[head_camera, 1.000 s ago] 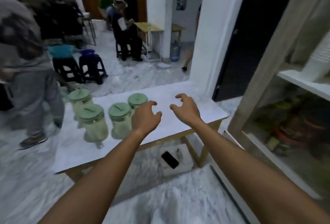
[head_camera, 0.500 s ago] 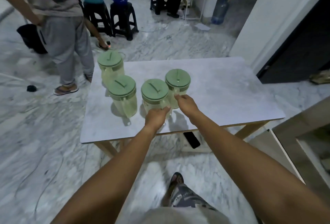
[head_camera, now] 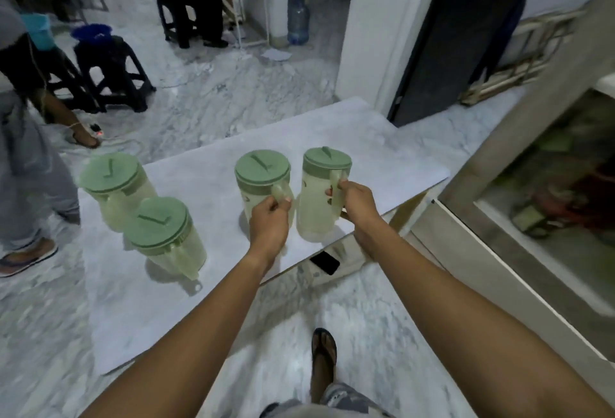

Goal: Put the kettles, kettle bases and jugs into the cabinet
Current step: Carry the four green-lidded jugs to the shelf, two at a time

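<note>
Each hand grips one jug's handle: left hand (head_camera: 270,217), right hand (head_camera: 357,199); two jugs (head_camera: 159,234) wait left of them on the counter (head_camera: 382,137), none visibly stored.

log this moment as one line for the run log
left hand: grips jug handle | right hand: grips second jug handle | two jugs left on table

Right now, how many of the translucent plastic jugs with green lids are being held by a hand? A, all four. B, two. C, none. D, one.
B: the left hand has its grip on the handle of one translucent green-lidded jug and the right hand on the handle of another, while the other two jugs stand untouched on the white table.
</note>
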Demonstrator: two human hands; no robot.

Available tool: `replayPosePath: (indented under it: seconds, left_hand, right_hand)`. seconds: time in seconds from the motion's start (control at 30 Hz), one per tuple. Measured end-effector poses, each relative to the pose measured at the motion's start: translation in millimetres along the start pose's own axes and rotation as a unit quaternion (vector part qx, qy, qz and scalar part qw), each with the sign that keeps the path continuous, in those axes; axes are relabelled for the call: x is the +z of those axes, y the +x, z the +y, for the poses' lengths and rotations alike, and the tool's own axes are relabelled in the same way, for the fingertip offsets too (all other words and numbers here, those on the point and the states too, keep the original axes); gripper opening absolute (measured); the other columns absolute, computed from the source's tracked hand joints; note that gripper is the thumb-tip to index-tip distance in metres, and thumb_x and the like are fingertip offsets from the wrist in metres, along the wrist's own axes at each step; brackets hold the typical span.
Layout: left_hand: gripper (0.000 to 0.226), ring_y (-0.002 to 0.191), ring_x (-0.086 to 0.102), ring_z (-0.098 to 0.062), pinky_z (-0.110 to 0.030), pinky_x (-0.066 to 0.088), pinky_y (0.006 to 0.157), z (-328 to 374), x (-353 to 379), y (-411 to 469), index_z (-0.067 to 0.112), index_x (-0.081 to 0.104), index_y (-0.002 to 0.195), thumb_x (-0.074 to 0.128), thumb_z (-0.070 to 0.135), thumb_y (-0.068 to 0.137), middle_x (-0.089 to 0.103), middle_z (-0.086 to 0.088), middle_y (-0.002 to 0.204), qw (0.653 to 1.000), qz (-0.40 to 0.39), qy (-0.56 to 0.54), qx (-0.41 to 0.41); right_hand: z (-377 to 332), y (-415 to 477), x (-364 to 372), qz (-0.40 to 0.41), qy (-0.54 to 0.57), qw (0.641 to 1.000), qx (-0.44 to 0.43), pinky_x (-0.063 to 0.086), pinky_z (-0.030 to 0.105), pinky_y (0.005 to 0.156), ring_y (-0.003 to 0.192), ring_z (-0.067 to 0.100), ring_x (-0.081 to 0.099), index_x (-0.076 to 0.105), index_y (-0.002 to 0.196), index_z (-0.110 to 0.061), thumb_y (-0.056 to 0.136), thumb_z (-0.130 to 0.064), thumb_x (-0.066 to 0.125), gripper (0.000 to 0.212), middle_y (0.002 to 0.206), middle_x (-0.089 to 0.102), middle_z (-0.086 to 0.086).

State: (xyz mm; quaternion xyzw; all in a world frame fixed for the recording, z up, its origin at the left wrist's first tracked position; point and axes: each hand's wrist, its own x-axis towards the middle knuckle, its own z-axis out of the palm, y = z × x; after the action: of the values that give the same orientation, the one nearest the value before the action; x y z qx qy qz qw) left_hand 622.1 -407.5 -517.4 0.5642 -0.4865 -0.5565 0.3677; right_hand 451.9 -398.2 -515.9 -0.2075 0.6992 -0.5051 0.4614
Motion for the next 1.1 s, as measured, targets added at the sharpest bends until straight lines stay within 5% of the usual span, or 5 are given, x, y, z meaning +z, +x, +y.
replayPosePath:
  seconds: [0.13,0.3,0.57,0.87,1.1]
  left_hand:
    - [0.035,0.072,0.048,-0.018,-0.033,0.039,0.070,18.0,54.8,-22.3,-0.002,0.060,0.089,0.056,0.032,0.098,0.055,-0.006,0.078,0.991,-0.127,0.012,0.045]
    - [0.035,0.064,0.048,-0.015,-0.031,0.037,0.063,46.7,151.6,-97.4,0.016,0.052,0.068,0.057,0.034,0.097,0.054,0.003,0.066,0.951,-0.289,0.041,0.102]
    - [0.032,0.073,0.054,-0.015,-0.031,0.043,0.068,79.5,297.9,-294.3,0.009,0.067,0.077,0.057,0.032,0.098,0.063,-0.002,0.074,0.830,-0.525,0.029,0.187]
    - [0.040,0.074,0.057,-0.019,-0.040,0.051,0.074,83.5,445.2,-507.3,0.002,0.070,0.084,0.061,0.040,0.092,0.068,-0.007,0.077,0.742,-0.641,-0.044,0.189]
    - [0.049,0.077,0.061,-0.022,-0.053,0.056,0.079,98.8,559.3,-626.3,-0.001,0.067,0.089,0.059,0.047,0.091,0.070,-0.023,0.091,0.722,-0.656,-0.072,0.209]
  right_hand:
    - [3.9,-51.1,-74.8,0.135,0.053,0.989,-0.021,0.055,0.031,0.069,0.077,0.020,0.066,0.069,0.088,-0.014,0.103,-0.017,0.048,0.026,0.091,0.072,0.008]
    - [13.0,-142.3,-184.5,0.293,0.060,0.953,-0.044,0.055,0.042,0.091,0.093,0.028,0.069,0.069,0.081,-0.020,0.098,-0.018,0.050,0.026,0.099,0.075,0.010]
    - [23.9,-329.1,-368.9,0.536,0.136,0.824,-0.122,0.051,0.030,0.068,0.077,0.018,0.065,0.068,0.083,-0.021,0.101,-0.015,0.048,0.027,0.086,0.072,0.002]
    - [59.9,-493.0,-559.7,0.637,0.177,0.729,-0.176,0.051,0.030,0.068,0.083,0.019,0.065,0.067,0.106,-0.008,0.104,-0.015,0.044,0.023,0.093,0.071,0.005]
    - [57.2,-557.2,-706.8,0.654,0.131,0.720,-0.190,0.055,0.038,0.086,0.093,0.023,0.068,0.067,0.090,-0.022,0.105,-0.017,0.044,0.027,0.099,0.074,0.006]
